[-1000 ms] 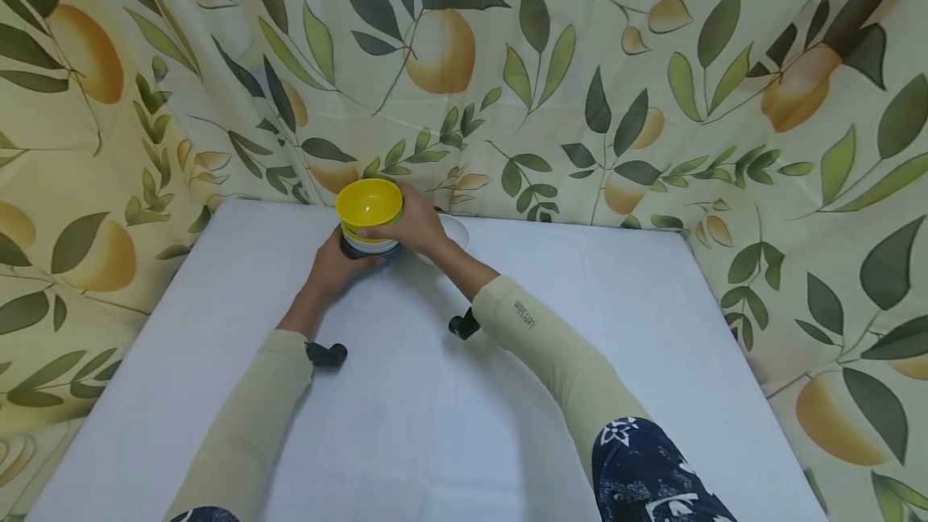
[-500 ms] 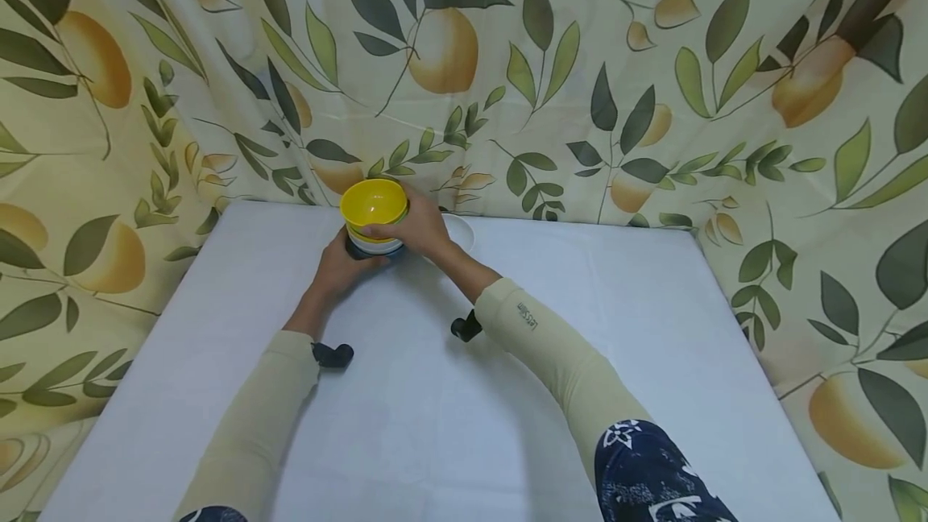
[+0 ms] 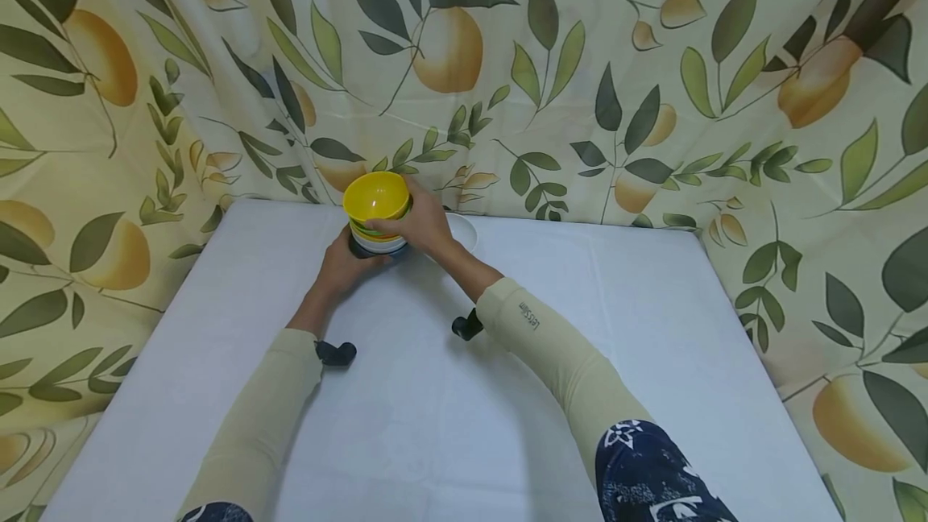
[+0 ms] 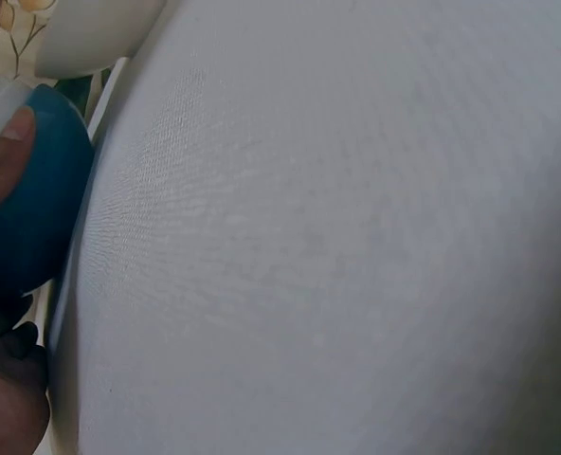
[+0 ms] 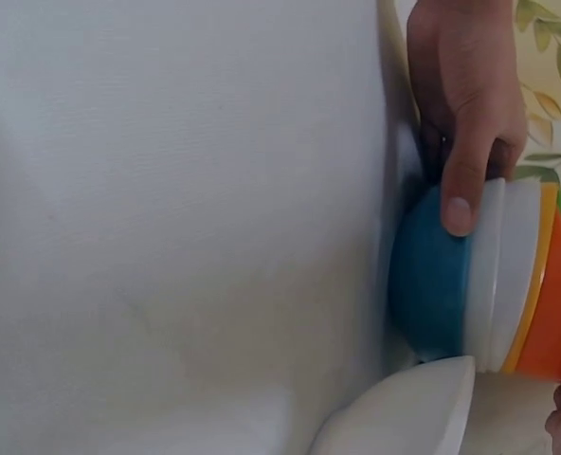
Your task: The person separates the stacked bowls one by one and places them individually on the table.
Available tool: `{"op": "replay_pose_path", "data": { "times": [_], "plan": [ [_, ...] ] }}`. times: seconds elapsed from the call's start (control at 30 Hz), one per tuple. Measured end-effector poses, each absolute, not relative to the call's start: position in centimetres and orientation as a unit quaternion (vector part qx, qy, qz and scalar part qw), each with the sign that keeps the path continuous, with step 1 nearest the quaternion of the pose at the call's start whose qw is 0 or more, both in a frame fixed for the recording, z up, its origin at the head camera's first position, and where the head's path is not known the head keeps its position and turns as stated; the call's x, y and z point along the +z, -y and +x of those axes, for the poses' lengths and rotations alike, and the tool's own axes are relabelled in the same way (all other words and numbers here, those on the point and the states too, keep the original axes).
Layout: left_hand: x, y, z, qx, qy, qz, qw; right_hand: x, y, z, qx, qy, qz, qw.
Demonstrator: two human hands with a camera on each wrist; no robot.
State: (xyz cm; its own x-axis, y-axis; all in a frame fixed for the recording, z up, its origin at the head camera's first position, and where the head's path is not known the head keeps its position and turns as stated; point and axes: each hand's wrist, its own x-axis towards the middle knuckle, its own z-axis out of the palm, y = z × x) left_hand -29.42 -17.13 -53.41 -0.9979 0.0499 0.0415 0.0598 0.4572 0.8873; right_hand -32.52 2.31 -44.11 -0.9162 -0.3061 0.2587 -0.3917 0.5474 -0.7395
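Note:
A stack of nested bowls stands near the table's back edge. Its top is a yellow bowl (image 3: 376, 196), with green and orange bowls (image 5: 551, 303) beneath it, then white bowls (image 5: 503, 275) and a blue bowl (image 5: 427, 280) at the bottom. My left hand (image 3: 344, 266) grips the blue bowl from the left, its thumb lying across the side. From the right, my right hand (image 3: 426, 222) holds the yellow bowl, thumb in front; its far fingers are hidden. A separate white bowl (image 5: 404, 412) sits beside the stack, partly behind my right hand in the head view.
A white cloth covers the table (image 3: 435, 393). Right behind its back edge hangs a curtain (image 3: 551, 103) printed with fruit and leaves. Dark wrist cameras (image 3: 336, 354) stick out from both sleeves.
The yellow bowl has risen slightly with my right hand, and more of the stack shows beneath it. My left hand keeps its grip low down. The whole head view has shifted a little.

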Motion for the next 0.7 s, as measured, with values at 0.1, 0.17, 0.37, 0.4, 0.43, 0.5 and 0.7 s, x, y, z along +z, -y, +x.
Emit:
{"op": "replay_pose_path", "data": {
  "times": [0.1, 0.17, 0.37, 0.4, 0.43, 0.5, 0.7],
  "plan": [
    [-53.4, 17.1, -29.4, -0.521, 0.853, -0.036, 0.007, -43.9, -2.3, -32.5, 0.426, 0.882, 0.193, 0.052],
    [-53.4, 17.1, -29.3, -0.521, 0.852, -0.037, 0.008, -43.7, -2.4, -32.4, 0.427, 0.882, 0.192, 0.058],
    [-53.2, 17.0, -29.2, -0.512, 0.858, -0.032, 0.003, -43.1, -2.5, -32.1, 0.45, 0.866, 0.203, 0.077],
    [-53.1, 17.0, -29.2, -0.511, 0.859, -0.029, 0.001, -43.0, -2.6, -32.0, 0.454, 0.864, 0.204, 0.078],
    [-53.1, 17.0, -29.3, -0.512, 0.859, -0.027, 0.0, -42.9, -2.6, -32.0, 0.46, 0.86, 0.206, 0.079],
    [-53.1, 17.0, -29.2, -0.513, 0.858, -0.024, 0.0, -42.6, -2.9, -31.8, 0.472, 0.854, 0.206, 0.08],
    [-53.2, 16.8, -29.2, -0.52, 0.854, -0.021, 0.002, -42.0, -4.0, -31.5, 0.487, 0.844, 0.202, 0.096]
  ]
}}
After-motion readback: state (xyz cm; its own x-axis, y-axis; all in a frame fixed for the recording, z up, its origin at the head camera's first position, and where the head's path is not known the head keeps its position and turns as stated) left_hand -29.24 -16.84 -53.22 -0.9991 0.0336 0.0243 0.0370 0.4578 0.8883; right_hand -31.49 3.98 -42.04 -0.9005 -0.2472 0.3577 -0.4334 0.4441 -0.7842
